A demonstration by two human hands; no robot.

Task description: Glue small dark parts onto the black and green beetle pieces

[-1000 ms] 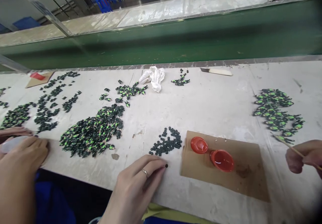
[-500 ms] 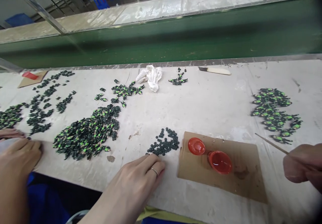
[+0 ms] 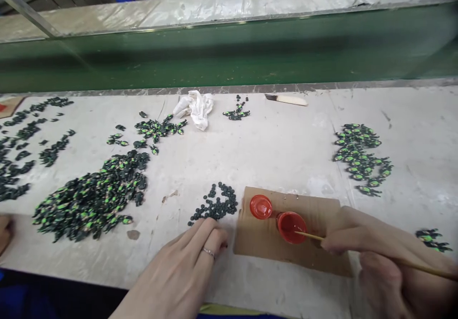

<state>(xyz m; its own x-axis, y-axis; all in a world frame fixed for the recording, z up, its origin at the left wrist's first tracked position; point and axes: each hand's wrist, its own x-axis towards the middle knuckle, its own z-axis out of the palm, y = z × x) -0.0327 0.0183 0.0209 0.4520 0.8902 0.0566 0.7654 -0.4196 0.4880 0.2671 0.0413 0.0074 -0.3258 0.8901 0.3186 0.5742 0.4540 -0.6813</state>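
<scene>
Since a second ago the right hand [image 3: 372, 247] has come in, its stick [image 3: 375, 257] tip now in the red paint cup [image 3: 291, 226]. Further left, the left hand [image 3: 189, 261] lies flat with fingers loosely curled, fingertips touching the dark discs [image 3: 216, 205] just ahead. Rightward, the right hand pinches the stick, cup just left of it.

Probably a factory line: green conveyor belt [image 3: 250, 47]; piles of small parts [image 3: 93, 195] on the bench

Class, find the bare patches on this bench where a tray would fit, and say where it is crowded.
Bare: between the cardboard sheet, white rag and right-hand green pile. Crowded: left of the dark discs, around the big green-black heap; hands fill the near edge.
</scene>
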